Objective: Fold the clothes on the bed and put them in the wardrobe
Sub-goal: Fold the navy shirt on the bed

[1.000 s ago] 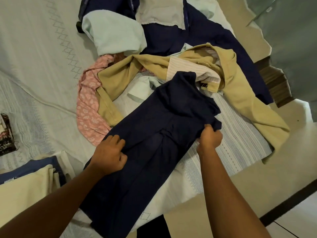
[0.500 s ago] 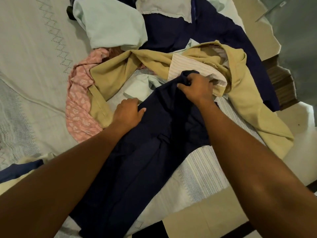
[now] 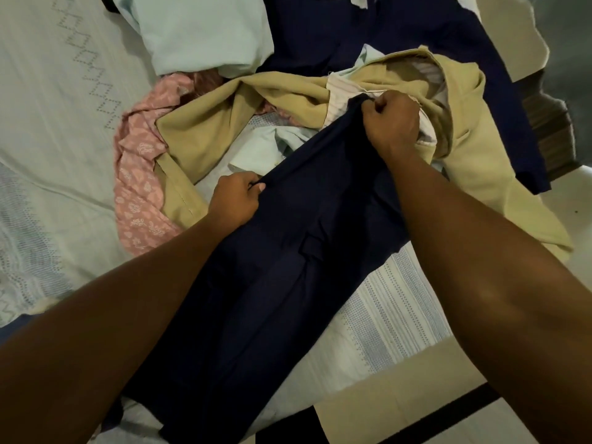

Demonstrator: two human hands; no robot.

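Dark navy trousers point(image 3: 272, 283) lie lengthwise across the bed point(image 3: 57, 129), reaching from the clothes pile down to the near edge. My left hand point(image 3: 235, 201) pinches their left edge near the top. My right hand point(image 3: 392, 123) grips the far top corner, fingers curled round the cloth. Behind them lies a heap: a khaki garment point(image 3: 224, 123), a pink floral one point(image 3: 137, 174), a pale mint one point(image 3: 205, 36) and another navy piece point(image 3: 400, 30).
The bed's white patterned cover point(image 3: 394, 312) runs to the edge at the lower right, with beige floor point(image 3: 368, 408) beyond. A dark wooden object point(image 3: 551, 129) stands by the bed at the right. My forearms cover the lower corners.
Both hands went from the trousers' middle up to their far end. They now clench the top edge, the right hand at the far corner, the left on the side.
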